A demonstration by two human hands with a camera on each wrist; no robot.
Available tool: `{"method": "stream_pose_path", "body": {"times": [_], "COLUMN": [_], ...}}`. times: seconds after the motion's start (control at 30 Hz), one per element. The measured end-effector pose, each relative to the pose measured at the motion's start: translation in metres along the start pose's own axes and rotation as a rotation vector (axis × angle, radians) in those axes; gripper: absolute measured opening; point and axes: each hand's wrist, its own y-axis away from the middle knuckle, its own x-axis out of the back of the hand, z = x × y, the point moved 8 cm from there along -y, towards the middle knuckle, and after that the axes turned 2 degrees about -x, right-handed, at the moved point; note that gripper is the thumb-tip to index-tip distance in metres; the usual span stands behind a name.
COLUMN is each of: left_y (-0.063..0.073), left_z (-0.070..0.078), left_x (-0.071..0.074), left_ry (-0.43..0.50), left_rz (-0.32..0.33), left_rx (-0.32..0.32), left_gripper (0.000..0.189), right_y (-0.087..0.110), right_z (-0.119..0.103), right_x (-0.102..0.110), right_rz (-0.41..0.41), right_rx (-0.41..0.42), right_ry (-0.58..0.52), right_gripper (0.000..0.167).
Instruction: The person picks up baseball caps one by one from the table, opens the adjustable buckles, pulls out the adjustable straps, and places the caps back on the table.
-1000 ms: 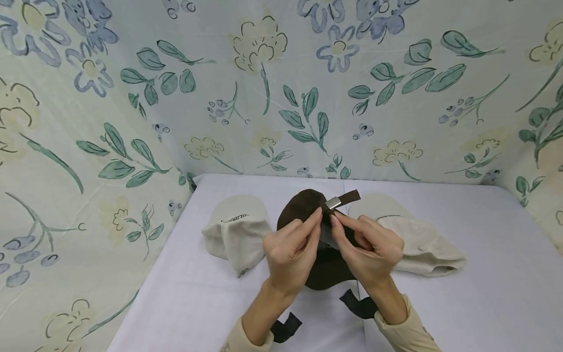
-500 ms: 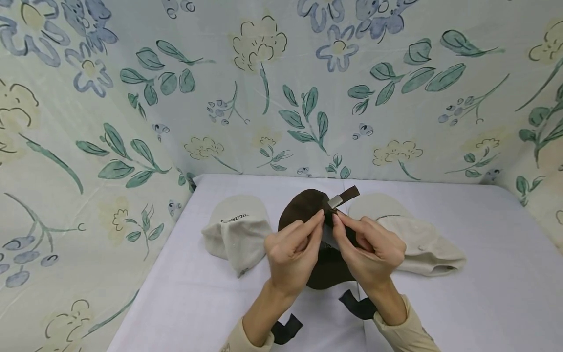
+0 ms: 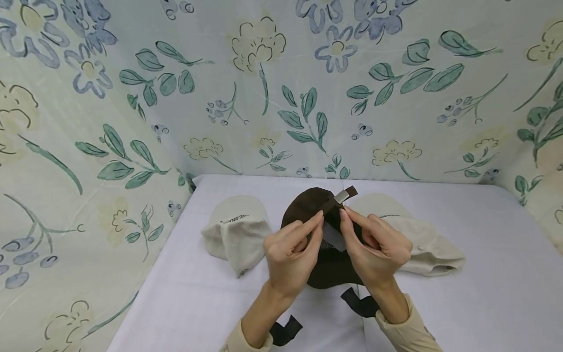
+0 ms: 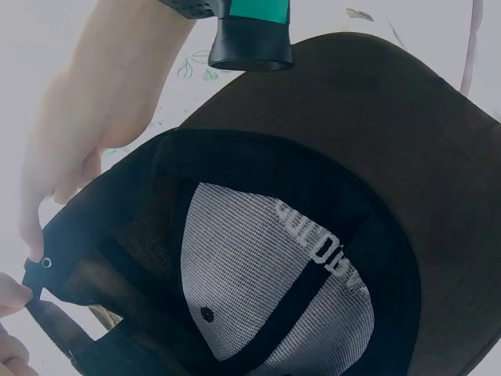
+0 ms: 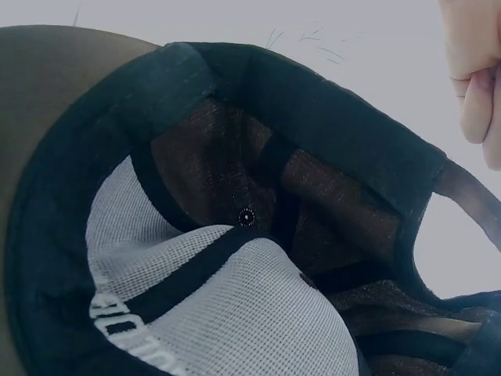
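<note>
A dark brown baseball cap [image 3: 303,208] is held in the middle of the head view, its brim toward the person. Its adjuster strap [image 3: 328,205] carries a silver metal buckle [image 3: 341,196], and the strap's loose tail sticks out past it. My left hand [image 3: 288,256] pinches the strap between thumb and index finger, left of the buckle. Just below the buckle, my right hand [image 3: 379,252] pinches the strap with thumb and forefinger. The left wrist view looks into the cap, with white mesh lining [image 4: 243,266] and the strap opening; fingertips [image 4: 14,294] sit at the strap.
Two cream caps lie on the white-covered table [image 3: 176,293]: one cap [image 3: 237,234] to the left, another cap [image 3: 428,247] behind the right hand. Black bands [image 3: 286,331] show by the wrists. A floral curtain [image 3: 281,98] hangs behind and at the sides.
The buckle has slid right and up-right, with more strap showing to its left and a shorter tail. My right hand has shifted slightly right, widening the gap between the hands.
</note>
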Motion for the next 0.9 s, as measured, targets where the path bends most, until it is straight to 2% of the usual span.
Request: {"method": "stream_pose_path", "body": {"times": [0.1, 0.23, 0.63, 0.9], "left_y": [-0.001, -0.001, -0.002, -0.005], "left_z": [0.0, 0.0, -0.004, -0.012], "left_x": [0.001, 0.001, 0.008, 0.01], "left_ry": [0.0, 0.004, -0.011, -0.005], "left_rz": [-0.001, -0.007, 0.009, -0.004], "left_rx": [0.003, 0.007, 0.026, 0.079], "left_gripper": [0.018, 0.018, 0.018, 0.016], "right_y": [-0.001, -0.004, -0.009, -0.01], "right_z": [0.001, 0.004, 0.01, 0.009], "right_x": [0.002, 0.008, 0.014, 0.014], "right_rz": [0.023, 0.067, 0.117, 0.121], "right_rx": [-0.002, -0.026, -0.039, -0.038], "right_ry": [0.015, 0.051, 0.095, 0.092], "right_gripper": [0.009, 0.022, 0.011, 0.01]}}
